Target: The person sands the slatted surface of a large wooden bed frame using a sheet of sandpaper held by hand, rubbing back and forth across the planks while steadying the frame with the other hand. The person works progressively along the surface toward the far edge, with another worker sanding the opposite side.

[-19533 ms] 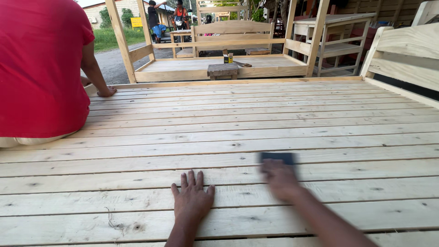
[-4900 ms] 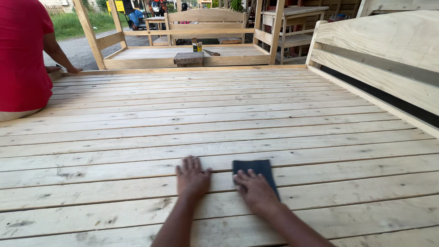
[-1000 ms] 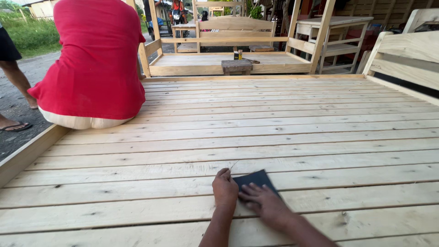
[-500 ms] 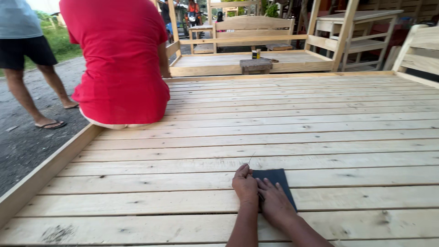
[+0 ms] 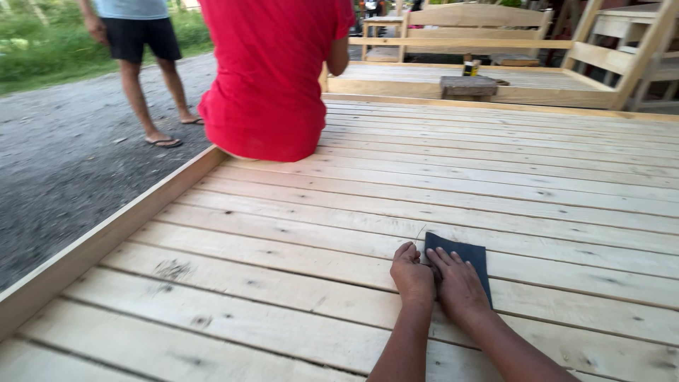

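Beyond both flat-pressed hands, left [image 5: 413,277] and right [image 5: 460,284], on dark sandpaper [image 5: 463,252], a red-shirted person [image 5: 272,78] sits.

bare slats [image 5: 297,283] around, seated person [image 5: 272,78] blocking far left

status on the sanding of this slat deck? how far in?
Done: cannot judge from surface; the plank deck is fully laid, with dark scuffs near the left rail. In hand: both hands side by side, right hand pressing the dark sandpaper sheet flat, left hand at its edge. Left: no clear sanded boundary visible; most planks lie beyond the hands.
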`<state>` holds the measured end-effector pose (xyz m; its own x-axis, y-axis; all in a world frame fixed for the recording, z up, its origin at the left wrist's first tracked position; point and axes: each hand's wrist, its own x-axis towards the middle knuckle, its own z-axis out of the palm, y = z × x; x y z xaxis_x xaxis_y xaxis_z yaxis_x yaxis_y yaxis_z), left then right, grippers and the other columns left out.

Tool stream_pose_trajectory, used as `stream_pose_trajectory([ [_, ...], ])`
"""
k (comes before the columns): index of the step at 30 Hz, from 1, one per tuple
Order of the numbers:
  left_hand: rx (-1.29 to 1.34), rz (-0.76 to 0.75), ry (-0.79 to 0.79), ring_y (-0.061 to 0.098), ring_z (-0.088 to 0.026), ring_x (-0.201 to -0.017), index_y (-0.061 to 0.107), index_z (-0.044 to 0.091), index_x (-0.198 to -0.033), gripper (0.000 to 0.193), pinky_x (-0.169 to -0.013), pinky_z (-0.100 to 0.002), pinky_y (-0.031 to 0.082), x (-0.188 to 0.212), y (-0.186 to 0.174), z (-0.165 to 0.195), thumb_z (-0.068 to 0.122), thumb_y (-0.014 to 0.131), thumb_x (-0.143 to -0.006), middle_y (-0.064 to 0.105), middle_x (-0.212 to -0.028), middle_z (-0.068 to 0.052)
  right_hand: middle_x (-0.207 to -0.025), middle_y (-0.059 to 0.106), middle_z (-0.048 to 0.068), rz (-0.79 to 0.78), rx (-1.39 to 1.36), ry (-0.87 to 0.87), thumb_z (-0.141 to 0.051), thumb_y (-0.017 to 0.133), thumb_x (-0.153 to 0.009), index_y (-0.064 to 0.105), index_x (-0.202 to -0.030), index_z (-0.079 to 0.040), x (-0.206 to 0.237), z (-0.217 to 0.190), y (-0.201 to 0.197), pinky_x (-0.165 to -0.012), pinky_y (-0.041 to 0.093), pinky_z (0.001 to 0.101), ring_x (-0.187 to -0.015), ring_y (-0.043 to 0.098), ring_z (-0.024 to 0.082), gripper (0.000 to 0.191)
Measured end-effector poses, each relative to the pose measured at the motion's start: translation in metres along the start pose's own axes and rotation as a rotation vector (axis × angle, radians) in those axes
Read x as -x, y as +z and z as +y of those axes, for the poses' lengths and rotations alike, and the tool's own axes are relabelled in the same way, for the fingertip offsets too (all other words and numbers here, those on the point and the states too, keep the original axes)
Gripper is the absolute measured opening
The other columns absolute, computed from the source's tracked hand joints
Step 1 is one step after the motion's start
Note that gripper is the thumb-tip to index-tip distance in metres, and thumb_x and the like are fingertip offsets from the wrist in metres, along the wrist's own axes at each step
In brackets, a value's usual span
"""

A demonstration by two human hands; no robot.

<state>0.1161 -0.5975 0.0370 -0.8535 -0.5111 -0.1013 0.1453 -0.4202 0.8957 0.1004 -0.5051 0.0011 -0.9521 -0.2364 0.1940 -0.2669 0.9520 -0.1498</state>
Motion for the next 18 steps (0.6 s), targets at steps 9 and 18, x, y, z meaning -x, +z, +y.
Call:
stream_pose_trajectory([
  [9,-0.243,0.289,0.313,0.071,-0.018,-0.097,0.069,-0.005,-0.119,0.030,-0.088,-0.029,0.056,-0.007,-0.105,0.047,0.003,0.054,-0.094,0.074,-0.115,-0.014,-0.167,0.026,-0.001,-0.066,-0.027,-0.289,-0.024,0.057,-0.093,0.032,-0.156,-0.023,0.009,-0.126,-0.001,-0.125,0.020,0.0504,-0.154,0.023,0.026,0.068],
  [18,-0.254,0.609,0.492,0.070,-0.022,-0.098,0.070,-0.007,-0.115,0.029,-0.089,-0.030,0.055,0.013,-0.231,0.112,0.005,0.051,-0.097,0.071,-0.122,-0.012,-0.167,0.027,0.000,-0.028,-0.106,-0.637,-0.017,0.051,-0.098,0.033,-0.156,-0.023,0.039,-0.263,0.013,-0.123,0.023,0.0518,-0.153,0.026,0.027,0.061],
])
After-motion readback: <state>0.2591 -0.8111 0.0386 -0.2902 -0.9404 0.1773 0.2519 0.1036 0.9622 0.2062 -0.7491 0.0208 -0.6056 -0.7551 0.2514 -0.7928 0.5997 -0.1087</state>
